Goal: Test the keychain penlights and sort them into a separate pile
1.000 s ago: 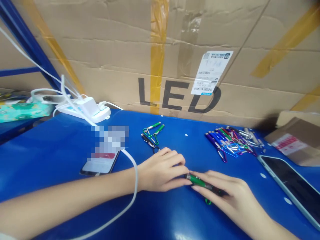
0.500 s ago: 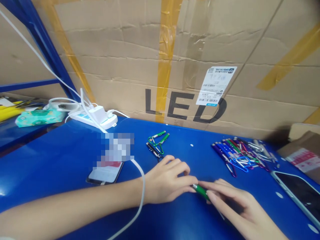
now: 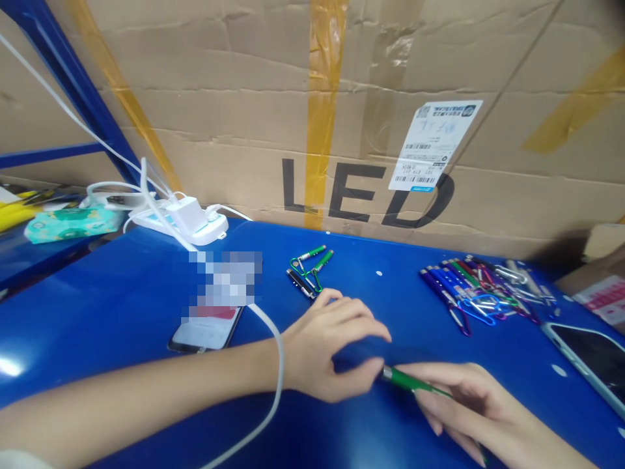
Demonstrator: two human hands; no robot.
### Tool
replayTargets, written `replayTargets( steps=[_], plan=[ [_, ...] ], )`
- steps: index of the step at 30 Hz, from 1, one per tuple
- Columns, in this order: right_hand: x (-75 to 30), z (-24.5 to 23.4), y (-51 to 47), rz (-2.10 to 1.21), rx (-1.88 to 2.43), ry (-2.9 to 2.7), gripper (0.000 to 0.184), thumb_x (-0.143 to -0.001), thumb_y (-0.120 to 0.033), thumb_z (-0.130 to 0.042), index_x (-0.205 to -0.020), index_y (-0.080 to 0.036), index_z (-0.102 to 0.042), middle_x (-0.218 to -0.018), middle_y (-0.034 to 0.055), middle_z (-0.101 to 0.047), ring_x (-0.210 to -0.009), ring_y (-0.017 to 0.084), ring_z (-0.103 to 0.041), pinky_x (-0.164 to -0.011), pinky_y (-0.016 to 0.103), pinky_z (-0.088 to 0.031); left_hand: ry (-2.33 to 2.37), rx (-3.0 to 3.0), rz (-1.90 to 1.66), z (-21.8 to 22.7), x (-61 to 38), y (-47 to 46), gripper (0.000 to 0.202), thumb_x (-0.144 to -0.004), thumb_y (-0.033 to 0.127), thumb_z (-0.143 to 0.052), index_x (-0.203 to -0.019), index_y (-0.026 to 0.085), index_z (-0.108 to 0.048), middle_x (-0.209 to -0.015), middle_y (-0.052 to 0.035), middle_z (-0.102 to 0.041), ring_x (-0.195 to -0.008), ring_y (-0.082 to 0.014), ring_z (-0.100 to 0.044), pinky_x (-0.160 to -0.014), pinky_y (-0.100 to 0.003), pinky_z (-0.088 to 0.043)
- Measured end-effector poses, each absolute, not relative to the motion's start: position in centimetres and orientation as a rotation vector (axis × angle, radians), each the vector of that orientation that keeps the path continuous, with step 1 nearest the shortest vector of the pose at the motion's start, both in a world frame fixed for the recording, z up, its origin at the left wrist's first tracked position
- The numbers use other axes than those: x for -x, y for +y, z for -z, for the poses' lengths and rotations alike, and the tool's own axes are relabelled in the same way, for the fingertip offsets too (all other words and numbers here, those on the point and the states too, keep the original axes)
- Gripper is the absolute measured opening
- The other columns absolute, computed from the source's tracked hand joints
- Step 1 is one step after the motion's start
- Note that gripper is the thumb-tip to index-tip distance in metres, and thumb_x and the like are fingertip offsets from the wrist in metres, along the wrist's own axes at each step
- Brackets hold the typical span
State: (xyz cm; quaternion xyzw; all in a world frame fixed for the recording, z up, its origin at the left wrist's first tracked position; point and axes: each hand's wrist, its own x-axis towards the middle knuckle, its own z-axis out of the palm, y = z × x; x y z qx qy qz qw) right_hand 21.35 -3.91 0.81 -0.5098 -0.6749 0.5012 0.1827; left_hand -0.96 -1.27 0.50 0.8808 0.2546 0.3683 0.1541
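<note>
A green pen-shaped light with a silver tip (image 3: 413,383) lies slanted across the fingers of my right hand (image 3: 469,407), which grips it low over the blue table (image 3: 97,306). My left hand (image 3: 329,348) arches beside its silver tip, fingers spread and lifted, thumb close to the tip. Just beyond my left hand lie three small lights with green clips (image 3: 307,268). A heap of several blue, purple and green lights with clips (image 3: 481,290) sits at the right.
A phone (image 3: 208,329) lies left of my wrist with a white cable (image 3: 273,365) looping over my forearm. A white power strip (image 3: 188,221) stands at the back left, a second phone (image 3: 593,361) at the right edge. A large cardboard box marked LED (image 3: 342,117) walls the back.
My left hand has let go of the light's tip and its fingers have lifted and spread. My right hand has drawn the green light slightly toward me and lower.
</note>
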Motion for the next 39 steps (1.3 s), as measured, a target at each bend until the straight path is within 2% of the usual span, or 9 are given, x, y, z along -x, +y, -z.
replayTargets(
  steps=[2, 4, 7, 11, 16, 21, 26, 32, 39],
  plan=[
    [-21.2, -0.9, -3.9, -1.273, 1.421, -1.997, 0.043, -0.078, -0.057, -0.057, -0.104, -0.026, -0.073, -0.069, 0.0056, -0.070, -0.052, 0.016, -0.062, -0.047, 0.023, -0.051, 0.818, -2.136, -1.105, -0.6, 0.7, -1.4, 0.020, -0.085, 0.020, -0.045, -0.097, 0.016, -0.059, -0.093, -0.0072, -0.064, -0.089, -0.0172, -0.058, -0.086, -0.033, -0.037],
    [-20.8, -1.0, -3.8, -1.112, 1.382, -2.075, 0.037, -0.077, -0.054, -0.059, -0.097, -0.028, -0.075, -0.082, 0.0064, -0.073, -0.075, 0.021, -0.068, -0.067, 0.026, -0.056, 0.857, -1.659, -1.076, -0.6, 0.3, -1.5, 0.021, -0.085, 0.020, -0.043, -0.099, 0.016, -0.058, -0.092, -0.0074, -0.063, -0.090, -0.0178, -0.057, -0.084, -0.032, -0.039],
    [-20.5, -1.2, -3.8, -1.068, 1.305, -2.151, 0.032, -0.081, -0.050, -0.057, -0.097, -0.029, -0.075, -0.092, 0.0054, -0.074, -0.095, 0.025, -0.065, -0.085, 0.031, -0.051, 0.735, -1.165, -0.959, -0.4, -0.1, -1.4, 0.027, -0.080, 0.020, -0.047, -0.106, 0.015, -0.057, -0.093, -0.0073, -0.062, -0.093, -0.0193, -0.057, -0.081, -0.030, -0.039],
    [-20.5, -1.1, -3.8, -1.198, 1.241, -2.097, 0.031, -0.083, -0.047, -0.057, -0.094, -0.024, -0.075, -0.087, 0.0055, -0.073, -0.076, 0.018, -0.065, -0.069, 0.025, -0.051, 0.617, -1.034, -0.860, -0.5, 0.0, -1.0, 0.029, -0.083, 0.025, -0.042, -0.102, 0.012, -0.060, -0.099, -0.0111, -0.062, -0.100, -0.0221, -0.054, -0.084, -0.031, -0.037],
    [-20.6, -1.1, -4.0, -1.310, 1.183, -1.961, 0.030, -0.074, -0.047, -0.068, -0.081, -0.019, -0.077, -0.070, 0.0045, -0.069, -0.056, 0.011, -0.055, -0.049, 0.021, -0.040, 0.600, -1.045, -0.816, -0.5, 0.2, -0.7, 0.030, -0.087, 0.027, -0.036, -0.094, 0.012, -0.061, -0.090, -0.0099, -0.061, -0.090, -0.0210, -0.055, -0.079, -0.031, -0.039],
    [-20.5, -1.4, -4.1, -1.188, 1.229, -1.912, 0.018, -0.073, -0.037, -0.072, -0.083, -0.022, -0.077, -0.065, 0.0021, -0.066, -0.056, 0.010, -0.054, -0.050, 0.021, -0.040, 0.740, -1.147, -0.805, -0.3, -0.2, -0.9, 0.027, -0.090, 0.027, -0.039, -0.081, 0.014, -0.060, -0.080, -0.0049, -0.058, -0.080, -0.0164, -0.055, -0.071, -0.027, -0.040],
    [-20.7, -1.5, -4.1, -1.034, 1.314, -1.839, 0.013, -0.074, -0.032, -0.070, -0.083, -0.026, -0.077, -0.065, 0.0003, -0.067, -0.058, 0.012, -0.057, -0.051, 0.021, -0.044, 0.785, -1.151, -0.820, 0.1, -0.5, -0.7, 0.019, -0.089, 0.024, -0.041, -0.084, 0.016, -0.058, -0.079, -0.0023, -0.058, -0.079, -0.0148, -0.055, -0.070, -0.026, -0.040],
    [-20.9, -1.7, -4.1, -1.049, 1.345, -1.830, 0.014, -0.078, -0.035, -0.065, -0.080, -0.028, -0.076, -0.074, 0.0008, -0.072, -0.065, 0.014, -0.061, -0.059, 0.023, -0.049, 0.784, -1.253, -0.845, 0.7, -0.4, -1.0, 0.018, -0.088, 0.023, -0.041, -0.087, 0.018, -0.059, -0.084, -0.0013, -0.058, -0.083, -0.0149, -0.054, -0.073, -0.027, -0.040],
    [-20.6, -1.6, -3.9, -1.195, 1.348, -1.774, 0.015, -0.074, -0.036, -0.068, -0.077, -0.024, -0.076, -0.067, -0.0007, -0.068, -0.056, 0.010, -0.058, -0.053, 0.020, -0.046, 0.795, -1.279, -0.861, 0.6, -0.2, -1.1, 0.019, -0.089, 0.022, -0.039, -0.085, 0.018, -0.058, -0.083, -0.0009, -0.057, -0.083, -0.0144, -0.054, -0.074, -0.026, -0.038]
  ],
)
